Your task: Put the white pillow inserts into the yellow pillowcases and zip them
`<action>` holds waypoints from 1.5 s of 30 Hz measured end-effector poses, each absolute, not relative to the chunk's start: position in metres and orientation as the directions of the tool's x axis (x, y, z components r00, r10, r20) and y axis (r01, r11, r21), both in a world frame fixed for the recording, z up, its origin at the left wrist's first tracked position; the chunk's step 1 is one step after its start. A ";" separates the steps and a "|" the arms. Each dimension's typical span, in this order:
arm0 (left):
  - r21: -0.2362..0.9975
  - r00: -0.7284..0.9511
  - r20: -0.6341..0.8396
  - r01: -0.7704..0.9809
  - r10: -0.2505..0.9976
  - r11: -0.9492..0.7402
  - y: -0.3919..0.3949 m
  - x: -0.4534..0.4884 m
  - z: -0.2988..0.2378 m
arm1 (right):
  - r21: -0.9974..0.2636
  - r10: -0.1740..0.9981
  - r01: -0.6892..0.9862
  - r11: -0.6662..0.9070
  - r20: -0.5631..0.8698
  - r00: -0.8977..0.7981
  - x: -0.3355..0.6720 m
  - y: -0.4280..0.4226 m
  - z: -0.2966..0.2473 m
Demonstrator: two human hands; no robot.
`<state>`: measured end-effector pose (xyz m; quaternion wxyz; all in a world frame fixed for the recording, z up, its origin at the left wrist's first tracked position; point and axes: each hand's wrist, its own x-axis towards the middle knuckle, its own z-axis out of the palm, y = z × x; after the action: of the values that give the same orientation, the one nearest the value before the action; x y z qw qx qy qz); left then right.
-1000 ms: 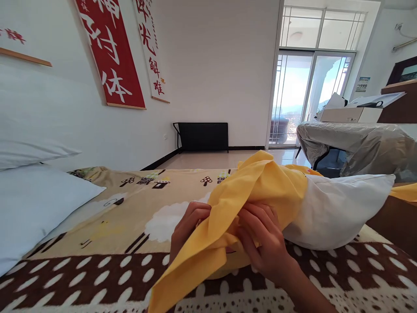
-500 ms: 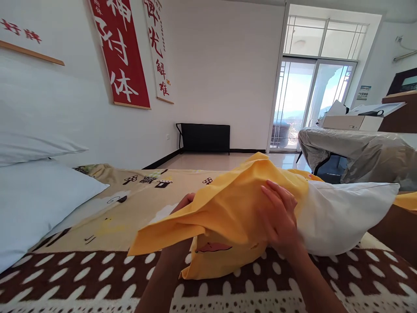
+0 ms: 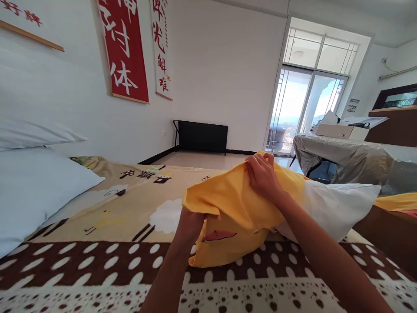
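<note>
A yellow pillowcase (image 3: 234, 195) with a printed pinkish patch is drawn over part of a white pillow (image 3: 339, 204), whose far right end sticks out bare. My right hand (image 3: 265, 178) is closed on the cloth at the top, its fingers bent over the upper fold. Under the loose left end of the case is my left hand (image 3: 193, 224); its fingers are hidden by the yellow cloth, so their grip does not show. Both pillow and case lie on a patterned blanket (image 3: 130, 254) in brown, cream and white.
White pillows (image 3: 39, 182) are stacked at the left. A brown box (image 3: 381, 230) with yellow cloth on it stands at the right. Behind are a plastic-covered table (image 3: 345, 152) bearing a white box (image 3: 342, 131), and a black folded panel (image 3: 202, 135) against the wall.
My right hand has moved up from the side of the pillowcase to its top fold. The loose left end has been gathered back to the right over my left hand. The view has shifted slightly.
</note>
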<state>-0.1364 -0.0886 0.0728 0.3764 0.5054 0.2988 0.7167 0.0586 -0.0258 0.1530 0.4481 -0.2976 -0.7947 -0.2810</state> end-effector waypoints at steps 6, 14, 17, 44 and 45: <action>0.741 -0.126 0.466 -0.485 0.876 -0.464 -0.089 -0.151 0.080 | 0.210 0.357 0.789 0.577 0.804 -0.475 0.071 -0.017 0.168; 0.668 -0.162 0.523 -0.533 0.837 -0.520 -0.092 -0.161 0.082 | 0.092 0.393 0.774 0.627 0.820 -0.416 0.065 -0.033 0.168; 0.675 -0.165 0.541 -0.500 0.825 -0.543 -0.095 -0.159 0.083 | 0.121 0.271 0.647 0.753 0.839 -0.473 0.044 -0.066 0.171; 0.669 -0.193 0.680 -0.230 0.707 -0.707 -0.086 -0.166 0.072 | -0.147 0.345 0.320 0.936 0.567 -0.748 -0.002 -0.088 0.193; 0.667 -0.209 0.701 -0.148 0.682 -0.730 -0.086 -0.165 0.072 | -0.166 0.340 0.299 0.940 0.561 -0.755 -0.001 -0.088 0.194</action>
<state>-0.1646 -0.0863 0.0723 0.2804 0.5631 0.2372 0.7403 -0.0010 -0.0881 0.1937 0.3056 -0.1706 -0.9362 0.0330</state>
